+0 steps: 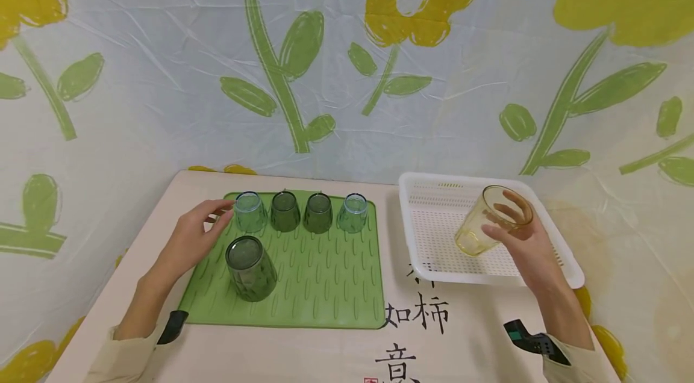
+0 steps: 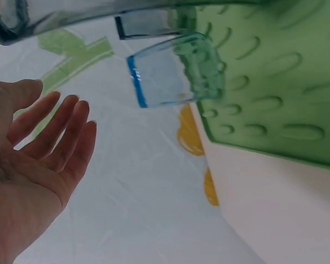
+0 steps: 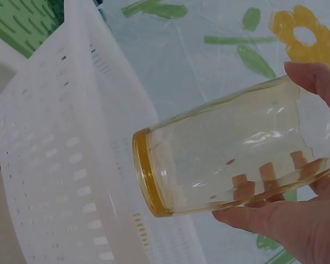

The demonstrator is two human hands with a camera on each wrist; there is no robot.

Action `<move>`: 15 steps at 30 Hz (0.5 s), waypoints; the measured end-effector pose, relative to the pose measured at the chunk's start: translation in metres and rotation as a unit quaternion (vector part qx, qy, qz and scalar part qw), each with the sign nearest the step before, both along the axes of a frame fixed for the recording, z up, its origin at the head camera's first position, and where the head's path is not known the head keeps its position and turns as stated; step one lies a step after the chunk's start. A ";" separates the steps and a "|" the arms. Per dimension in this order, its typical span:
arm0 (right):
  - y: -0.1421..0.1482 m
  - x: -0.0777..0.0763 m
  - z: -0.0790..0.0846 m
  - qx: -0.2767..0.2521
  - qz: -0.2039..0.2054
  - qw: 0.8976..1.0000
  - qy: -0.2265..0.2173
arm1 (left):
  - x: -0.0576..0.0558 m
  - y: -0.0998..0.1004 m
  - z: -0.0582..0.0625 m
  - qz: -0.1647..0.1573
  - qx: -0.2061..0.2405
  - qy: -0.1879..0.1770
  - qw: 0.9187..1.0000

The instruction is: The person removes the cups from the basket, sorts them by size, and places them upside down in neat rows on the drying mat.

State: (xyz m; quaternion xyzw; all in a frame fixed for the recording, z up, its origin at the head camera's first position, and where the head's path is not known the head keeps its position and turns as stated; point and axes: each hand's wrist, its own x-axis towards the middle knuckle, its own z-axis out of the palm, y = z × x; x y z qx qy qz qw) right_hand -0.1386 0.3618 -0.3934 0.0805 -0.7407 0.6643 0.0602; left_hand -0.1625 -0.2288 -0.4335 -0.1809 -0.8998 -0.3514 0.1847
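In the right hand [image 1: 534, 244] is a tall amber-yellow drinking glass [image 1: 476, 225], gripped near its upper end and tilted above the white basket [image 1: 410, 232]. The right wrist view shows thumb and fingers on opposite sides of this glass [image 3: 220, 148], its thick base toward the basket. My left hand [image 1: 190, 238] hovers by the back left of the green drying mat [image 1: 325, 286], fingers loosely bent and holding nothing. Nearest to it stands a small light-blue glass [image 1: 250, 214]. In the left wrist view a gap separates those fingertips from the blue-rimmed glass [image 2: 165, 71].
Two small dark green glasses [image 1: 285, 212] and another light-blue glass [image 1: 352, 217] continue the mat's back row. A larger dark green glass [image 1: 252, 274] stands at the mat's front left. Black writing [image 1: 414, 314] marks the tablecloth between mat and basket. Flowered cloth [image 1: 347, 130] hangs behind.
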 end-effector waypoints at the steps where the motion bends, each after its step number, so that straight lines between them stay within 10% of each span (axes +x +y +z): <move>1: -0.002 0.000 0.001 0.001 0.004 1.000 0.003 | 0.001 0.002 0.003 0.000 0.001 0.000 1.000; 15: -0.031 0.005 0.012 -0.017 0.040 0.999 0.011 | 0.012 0.035 0.025 -0.027 0.032 0.022 0.999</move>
